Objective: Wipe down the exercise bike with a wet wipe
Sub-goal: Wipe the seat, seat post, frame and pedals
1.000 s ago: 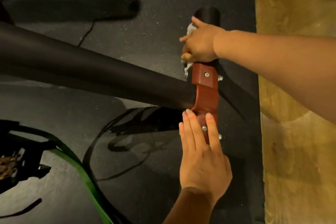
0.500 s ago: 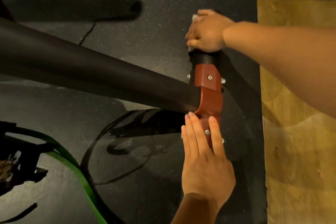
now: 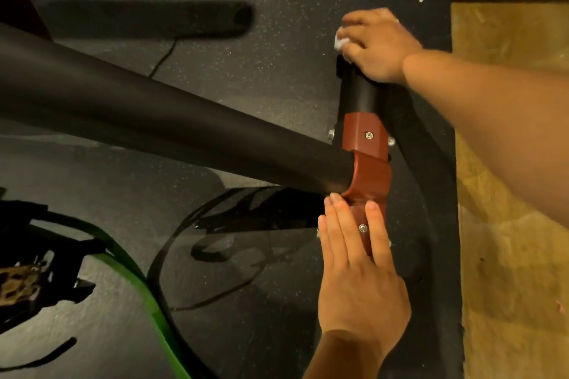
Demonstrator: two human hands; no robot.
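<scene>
The exercise bike's thick black frame tube (image 3: 154,114) runs from the left into a red-brown clamp (image 3: 368,163) on a black crossbar (image 3: 358,92). My right hand (image 3: 378,43) grips a crumpled white wet wipe (image 3: 340,41) over the far end of that crossbar. My left hand (image 3: 357,271) lies flat with straight fingers on the near part of the clamp, covering the crossbar below it.
A black speckled rubber mat (image 3: 261,71) covers the floor under the bike. A yellowish wooden floor (image 3: 508,255) borders it on the right. A green-edged wheel guard (image 3: 138,280) and a pedal (image 3: 18,283) sit at lower left. A thin cable (image 3: 163,58) lies on the mat.
My right hand has slid with the wipe along the crossbar from just above the clamp to its far end. My left hand has stayed flat on the clamp.
</scene>
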